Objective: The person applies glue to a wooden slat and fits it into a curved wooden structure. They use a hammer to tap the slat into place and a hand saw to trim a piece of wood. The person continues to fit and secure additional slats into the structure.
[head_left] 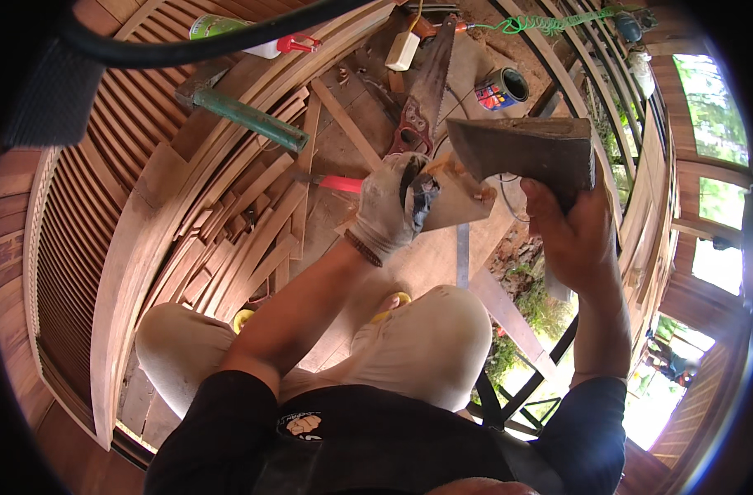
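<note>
My left hand, in a pale work glove with dark patches, is closed around the near-left end of a short pale wood piece. My bare right hand grips an axe close up under its broad dark head; the axe's handle is hidden. The blade points left and looks right above the wood's far end, though I cannot tell if they touch. A red-handled tool with a narrow metal blade shows beside the glove; whether it is held is unclear. Beyond the glove lies a handsaw with a worn red handle.
Wood strips are piled at left, beside slatted panels. A green-handled hammer rests across boards. At the back are a glue bottle, a white block-shaped thing, an open can and a coiled green hose.
</note>
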A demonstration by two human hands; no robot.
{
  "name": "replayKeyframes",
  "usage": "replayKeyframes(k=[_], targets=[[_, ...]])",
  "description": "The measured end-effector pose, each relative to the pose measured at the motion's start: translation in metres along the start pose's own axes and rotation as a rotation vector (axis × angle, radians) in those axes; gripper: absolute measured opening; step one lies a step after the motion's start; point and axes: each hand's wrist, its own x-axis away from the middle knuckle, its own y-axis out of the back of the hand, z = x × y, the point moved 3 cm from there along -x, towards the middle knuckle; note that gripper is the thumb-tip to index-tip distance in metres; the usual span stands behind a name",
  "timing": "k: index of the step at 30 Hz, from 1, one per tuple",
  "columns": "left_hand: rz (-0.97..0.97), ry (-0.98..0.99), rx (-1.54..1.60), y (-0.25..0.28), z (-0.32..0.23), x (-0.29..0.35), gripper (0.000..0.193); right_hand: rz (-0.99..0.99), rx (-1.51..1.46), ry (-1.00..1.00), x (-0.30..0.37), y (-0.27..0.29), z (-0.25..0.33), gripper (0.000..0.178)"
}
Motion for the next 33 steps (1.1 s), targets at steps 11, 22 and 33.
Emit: replayKeyframes(k=[11,22,33], targets=[[-0.021,-0.061,-0.041,0.0,-0.004,-0.012,0.023,0.006,0.02,0.032,0.005,0.009,0.008,0.053],[-0.051,-0.147,-0.125,-0.005,0.012,0.0,0.027,0.197,0.296,0.331,-0.021,0.013,0.011,0.056],[-0.011,0.008,0.001,0.01,0.021,0.0,0.031,0.067,-0.591,-0.101,-0.018,0.006,-0.014,0.019]])
